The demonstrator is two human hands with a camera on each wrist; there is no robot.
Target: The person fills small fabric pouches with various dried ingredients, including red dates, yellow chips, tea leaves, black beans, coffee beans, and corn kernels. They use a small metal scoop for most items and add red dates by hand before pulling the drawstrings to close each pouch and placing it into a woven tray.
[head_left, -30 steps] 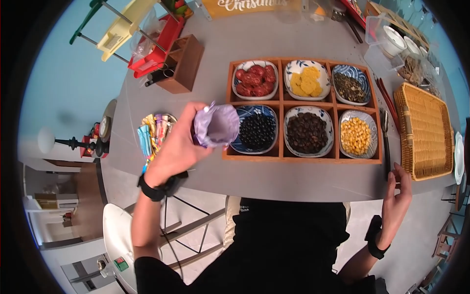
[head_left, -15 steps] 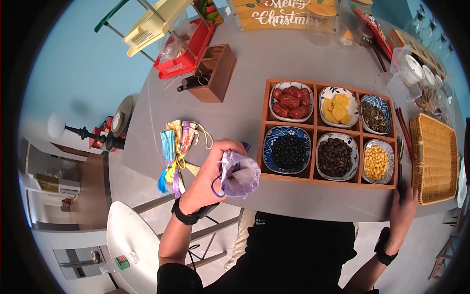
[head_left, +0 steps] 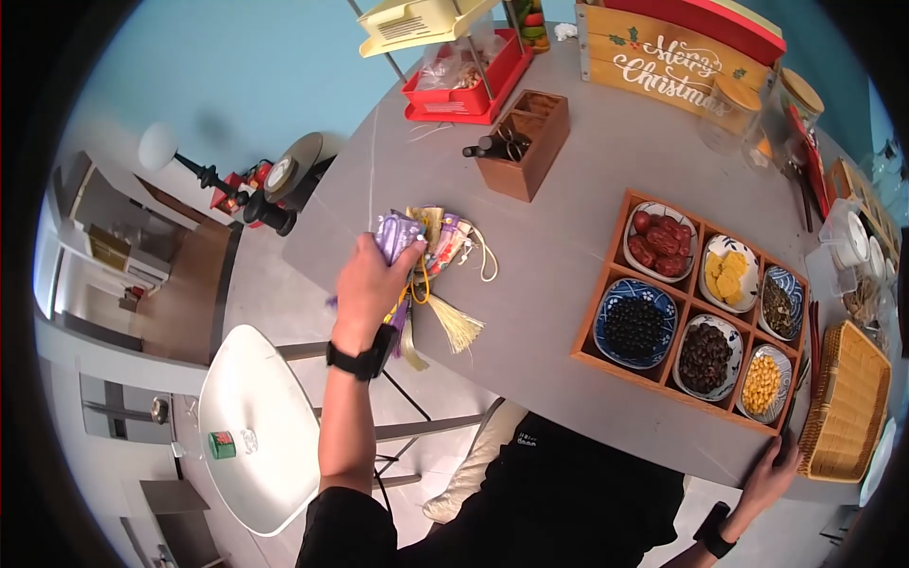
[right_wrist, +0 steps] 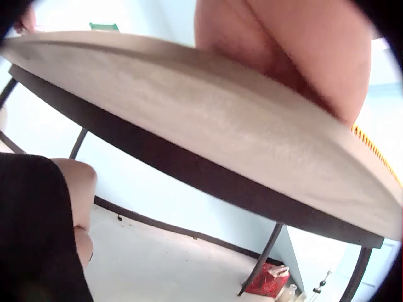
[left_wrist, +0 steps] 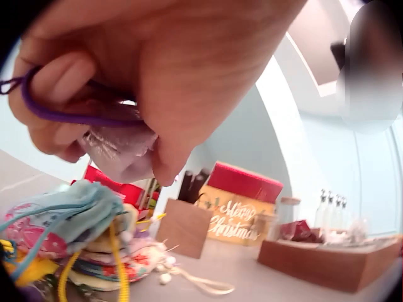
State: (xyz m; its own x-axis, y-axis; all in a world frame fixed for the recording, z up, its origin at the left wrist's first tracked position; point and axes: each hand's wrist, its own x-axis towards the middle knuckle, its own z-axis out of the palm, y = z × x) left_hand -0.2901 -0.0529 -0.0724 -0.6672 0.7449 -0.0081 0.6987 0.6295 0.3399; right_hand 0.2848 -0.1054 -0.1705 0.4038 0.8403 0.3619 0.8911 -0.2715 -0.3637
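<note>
My left hand grips a purple drawstring pouch above the pile of small colourful pouches at the left of the table. From the left wrist view, thumb and fingers pinch its purple cloth, and a dark purple cord loops over the fingers. Below it lies a light blue pouch with a pink pattern. At the table's front right edge rests my right hand, fingers loosely bent, near a dark utensil handle. Its fingertips are mostly hidden by the tabletop in the right wrist view.
Right of the pouches stands a divided wooden tray with bowls of red dates, black beans, corn kernels and other dried foods. A wicker basket lies beyond it. Behind are a wooden holder and a red rack tray.
My left hand has carried the purple pouch from beside the wooden tray leftward to the pouch pile. The head view has turned left. My right hand stays at the table edge.
</note>
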